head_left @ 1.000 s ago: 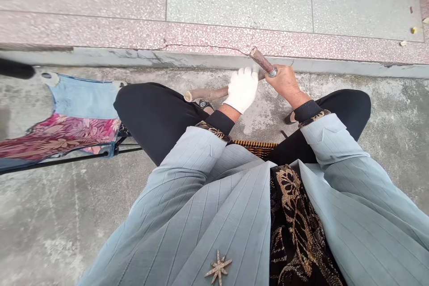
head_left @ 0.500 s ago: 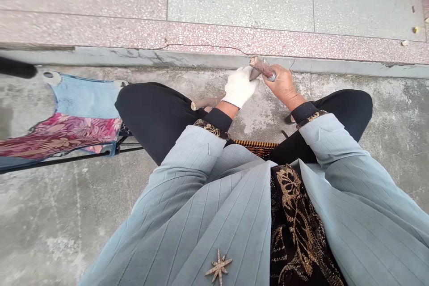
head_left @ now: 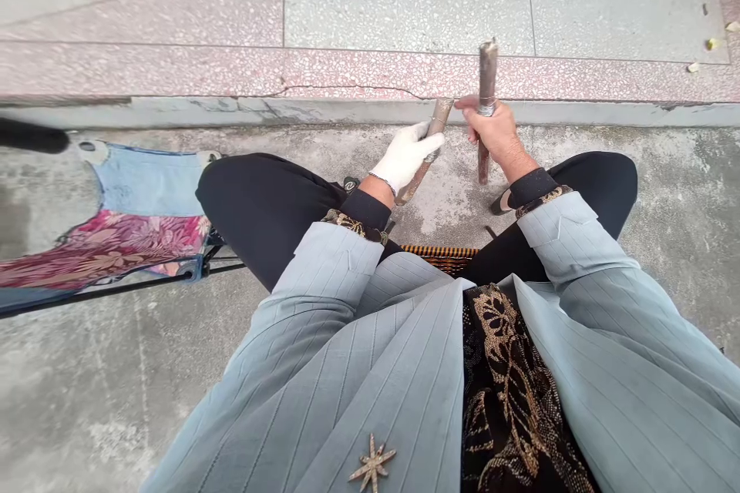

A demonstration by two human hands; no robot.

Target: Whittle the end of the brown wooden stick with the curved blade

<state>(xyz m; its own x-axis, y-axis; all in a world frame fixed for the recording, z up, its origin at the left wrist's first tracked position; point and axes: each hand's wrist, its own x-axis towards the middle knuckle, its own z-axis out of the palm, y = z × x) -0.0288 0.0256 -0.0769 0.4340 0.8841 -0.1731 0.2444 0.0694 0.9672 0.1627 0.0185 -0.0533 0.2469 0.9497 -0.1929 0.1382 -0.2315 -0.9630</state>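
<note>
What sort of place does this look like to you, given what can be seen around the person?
Probably an outdoor paved yard or terrace: a cracked terrazzo step, rough concrete ground, and a fabric folding chair.

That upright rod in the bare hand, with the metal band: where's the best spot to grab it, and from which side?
Probably the bare upper stretch of the rod, above the metal band, coming from the far side: it stands nearly upright and slender, and the right hand covers its middle.
</note>
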